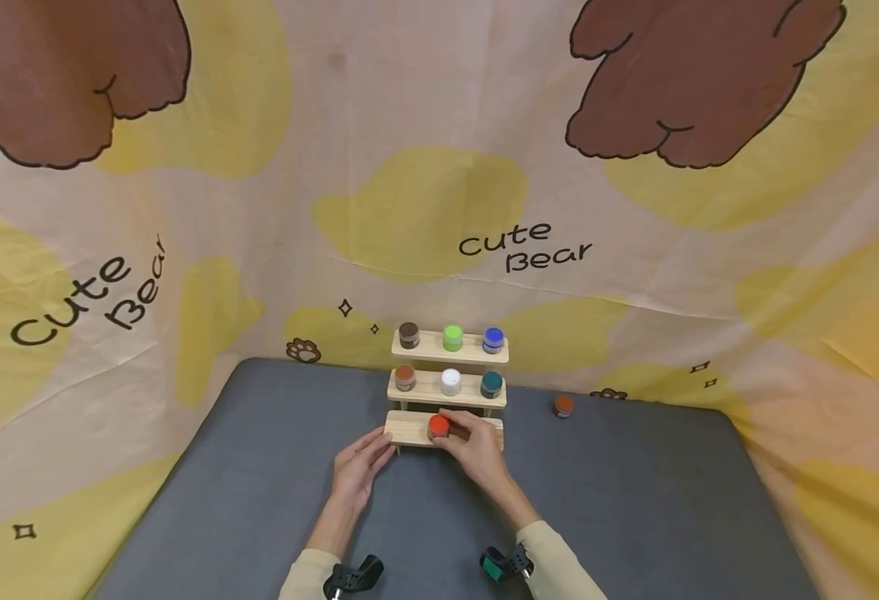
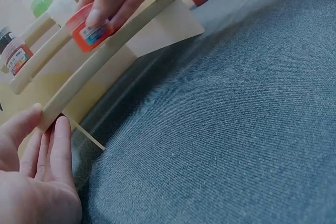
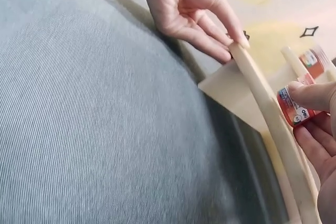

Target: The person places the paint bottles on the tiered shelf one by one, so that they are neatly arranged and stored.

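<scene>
A small paint jar with a red lid (image 1: 438, 427) is at the middle of the lowest step of a three-tier wooden display stand (image 1: 406, 427). My right hand (image 1: 481, 452) pinches this jar between thumb and fingers; its label (image 3: 295, 107) shows in the right wrist view. At the left end of the same step, my left hand (image 1: 357, 472) grips the board, thumb at its edge and fingers beneath, as the left wrist view shows. From the frames I cannot tell whether the red jar's base fully touches the board.
On the top step stand dark brown (image 1: 408, 336), green (image 1: 452, 337) and blue (image 1: 493, 340) jars. The middle step bears orange-brown (image 1: 405, 377), white (image 1: 450, 382) and teal (image 1: 491, 384) ones. Another brown-red jar (image 1: 562, 407) sits on the grey cloth right of the stand. A printed curtain (image 1: 424, 217) hangs behind.
</scene>
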The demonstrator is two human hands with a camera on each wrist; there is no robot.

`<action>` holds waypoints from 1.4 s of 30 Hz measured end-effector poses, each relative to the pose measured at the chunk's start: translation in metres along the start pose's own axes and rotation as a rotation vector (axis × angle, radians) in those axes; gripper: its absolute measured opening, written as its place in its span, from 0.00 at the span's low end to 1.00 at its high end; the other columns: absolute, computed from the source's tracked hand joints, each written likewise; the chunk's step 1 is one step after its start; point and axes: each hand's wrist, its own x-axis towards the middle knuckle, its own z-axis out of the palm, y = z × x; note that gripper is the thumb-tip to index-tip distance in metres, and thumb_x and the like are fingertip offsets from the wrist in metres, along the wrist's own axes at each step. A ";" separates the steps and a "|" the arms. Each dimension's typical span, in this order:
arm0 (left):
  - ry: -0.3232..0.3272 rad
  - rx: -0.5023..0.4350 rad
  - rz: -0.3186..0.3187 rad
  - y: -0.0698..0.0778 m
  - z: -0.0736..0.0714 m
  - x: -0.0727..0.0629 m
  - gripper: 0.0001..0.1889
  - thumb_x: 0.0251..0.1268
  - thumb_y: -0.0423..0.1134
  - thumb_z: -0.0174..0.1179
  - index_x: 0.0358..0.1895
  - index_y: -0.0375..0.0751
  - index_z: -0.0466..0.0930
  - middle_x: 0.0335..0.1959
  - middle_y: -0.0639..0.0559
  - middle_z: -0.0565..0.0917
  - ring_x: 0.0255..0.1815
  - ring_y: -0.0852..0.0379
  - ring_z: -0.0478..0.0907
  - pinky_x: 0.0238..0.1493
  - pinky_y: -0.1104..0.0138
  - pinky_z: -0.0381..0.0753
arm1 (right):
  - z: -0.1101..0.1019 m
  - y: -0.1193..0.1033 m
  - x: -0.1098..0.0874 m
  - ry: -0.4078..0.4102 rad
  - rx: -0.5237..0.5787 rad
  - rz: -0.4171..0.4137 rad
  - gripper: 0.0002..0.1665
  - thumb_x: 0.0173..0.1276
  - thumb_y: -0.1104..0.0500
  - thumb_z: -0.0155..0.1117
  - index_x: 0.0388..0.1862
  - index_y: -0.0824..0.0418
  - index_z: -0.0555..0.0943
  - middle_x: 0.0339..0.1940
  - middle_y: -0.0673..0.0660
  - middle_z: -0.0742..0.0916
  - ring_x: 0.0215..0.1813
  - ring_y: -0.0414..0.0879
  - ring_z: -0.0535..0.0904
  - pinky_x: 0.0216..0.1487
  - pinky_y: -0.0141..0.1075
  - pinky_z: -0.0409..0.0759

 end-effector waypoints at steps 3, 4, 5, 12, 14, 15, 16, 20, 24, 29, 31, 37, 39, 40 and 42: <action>0.002 -0.010 -0.001 0.000 0.000 0.000 0.25 0.60 0.27 0.67 0.60 0.22 0.73 0.57 0.34 0.79 0.46 0.56 0.84 0.53 0.64 0.86 | 0.005 -0.005 0.003 -0.011 -0.044 -0.018 0.27 0.53 0.67 0.78 0.53 0.69 0.83 0.51 0.61 0.86 0.51 0.51 0.84 0.54 0.39 0.86; 0.001 -0.012 -0.001 0.000 0.000 0.000 0.25 0.60 0.28 0.67 0.60 0.22 0.73 0.57 0.34 0.79 0.46 0.56 0.84 0.53 0.64 0.86 | 0.007 -0.007 0.004 -0.012 -0.060 -0.023 0.26 0.53 0.67 0.78 0.53 0.67 0.83 0.51 0.60 0.86 0.51 0.51 0.84 0.54 0.38 0.86; -0.006 -0.011 0.003 0.000 0.000 0.000 0.26 0.60 0.28 0.67 0.61 0.21 0.72 0.57 0.33 0.79 0.46 0.56 0.84 0.54 0.63 0.86 | 0.008 -0.008 0.004 -0.012 -0.073 -0.027 0.26 0.53 0.66 0.78 0.53 0.66 0.84 0.50 0.59 0.87 0.52 0.50 0.84 0.55 0.38 0.86; -0.014 -0.001 0.003 -0.002 -0.002 0.001 0.26 0.61 0.29 0.67 0.61 0.21 0.72 0.56 0.34 0.79 0.46 0.56 0.84 0.53 0.64 0.86 | 0.017 -0.007 0.007 -0.026 -0.008 0.014 0.27 0.54 0.69 0.76 0.54 0.71 0.82 0.51 0.62 0.86 0.52 0.52 0.84 0.55 0.36 0.86; -0.015 -0.003 0.001 -0.002 -0.001 0.001 0.27 0.62 0.29 0.66 0.62 0.21 0.71 0.55 0.35 0.80 0.45 0.56 0.84 0.53 0.64 0.86 | 0.018 -0.006 0.007 -0.031 0.021 0.036 0.28 0.54 0.70 0.76 0.55 0.73 0.81 0.52 0.63 0.85 0.53 0.53 0.84 0.55 0.34 0.85; -0.015 -0.004 0.000 -0.001 -0.001 0.001 0.27 0.62 0.29 0.66 0.62 0.21 0.71 0.55 0.36 0.80 0.45 0.56 0.84 0.53 0.64 0.86 | 0.018 -0.006 0.007 -0.032 0.031 0.043 0.28 0.54 0.70 0.75 0.56 0.73 0.80 0.52 0.64 0.85 0.53 0.54 0.83 0.55 0.34 0.85; -0.016 -0.005 0.000 -0.001 -0.001 0.001 0.27 0.62 0.29 0.66 0.62 0.21 0.71 0.55 0.36 0.80 0.45 0.57 0.84 0.53 0.64 0.86 | 0.018 -0.006 0.007 -0.031 0.039 0.049 0.28 0.54 0.70 0.75 0.56 0.73 0.80 0.52 0.64 0.85 0.53 0.54 0.83 0.55 0.33 0.85; -0.020 -0.009 -0.007 0.001 0.000 -0.001 0.26 0.63 0.29 0.66 0.63 0.22 0.71 0.53 0.39 0.81 0.44 0.58 0.84 0.54 0.64 0.85 | 0.018 -0.006 0.008 -0.035 0.055 0.048 0.28 0.54 0.70 0.75 0.56 0.73 0.80 0.53 0.65 0.84 0.53 0.55 0.83 0.55 0.35 0.85; -0.018 -0.009 -0.004 0.002 -0.001 -0.001 0.26 0.63 0.29 0.65 0.63 0.21 0.70 0.54 0.39 0.81 0.44 0.58 0.84 0.54 0.64 0.86 | 0.019 -0.007 0.010 -0.051 0.063 0.029 0.28 0.55 0.71 0.74 0.55 0.74 0.80 0.53 0.67 0.84 0.53 0.58 0.83 0.55 0.39 0.85; -0.011 -0.004 0.002 0.000 -0.001 0.000 0.25 0.63 0.29 0.65 0.62 0.22 0.72 0.57 0.35 0.78 0.46 0.56 0.84 0.54 0.64 0.85 | 0.018 -0.019 0.008 -0.045 0.082 0.032 0.27 0.55 0.74 0.73 0.55 0.77 0.79 0.53 0.71 0.83 0.53 0.61 0.82 0.56 0.47 0.84; -0.003 -0.007 0.003 -0.001 -0.001 0.000 0.25 0.62 0.29 0.66 0.61 0.22 0.72 0.57 0.35 0.79 0.45 0.56 0.84 0.54 0.64 0.86 | 0.018 -0.020 0.008 -0.046 0.073 0.043 0.27 0.55 0.74 0.72 0.56 0.77 0.78 0.54 0.71 0.83 0.54 0.61 0.82 0.56 0.46 0.84; -0.009 -0.020 0.008 0.000 -0.001 -0.001 0.26 0.62 0.28 0.66 0.62 0.20 0.71 0.57 0.33 0.79 0.45 0.56 0.84 0.53 0.63 0.86 | 0.016 -0.008 0.006 -0.012 0.079 0.039 0.28 0.56 0.72 0.73 0.57 0.75 0.78 0.54 0.69 0.83 0.54 0.60 0.82 0.57 0.45 0.84; -0.012 -0.021 0.002 0.000 -0.001 -0.001 0.26 0.62 0.27 0.66 0.62 0.20 0.71 0.56 0.35 0.79 0.45 0.56 0.84 0.53 0.63 0.86 | 0.013 -0.008 0.004 0.006 0.109 0.031 0.26 0.57 0.74 0.72 0.56 0.76 0.78 0.53 0.70 0.83 0.54 0.63 0.82 0.56 0.49 0.84; -0.012 -0.025 0.001 0.000 0.000 -0.001 0.26 0.62 0.27 0.65 0.62 0.20 0.71 0.55 0.35 0.80 0.44 0.56 0.84 0.53 0.63 0.86 | 0.010 -0.009 0.002 0.013 0.123 0.024 0.26 0.57 0.75 0.71 0.56 0.78 0.78 0.53 0.72 0.83 0.53 0.64 0.82 0.56 0.51 0.84; -0.015 -0.025 -0.002 0.001 0.000 -0.001 0.26 0.62 0.27 0.65 0.62 0.20 0.71 0.54 0.37 0.80 0.44 0.56 0.84 0.54 0.64 0.86 | 0.003 -0.017 0.000 0.026 0.136 -0.002 0.23 0.57 0.77 0.69 0.54 0.79 0.78 0.51 0.74 0.83 0.51 0.67 0.82 0.54 0.54 0.84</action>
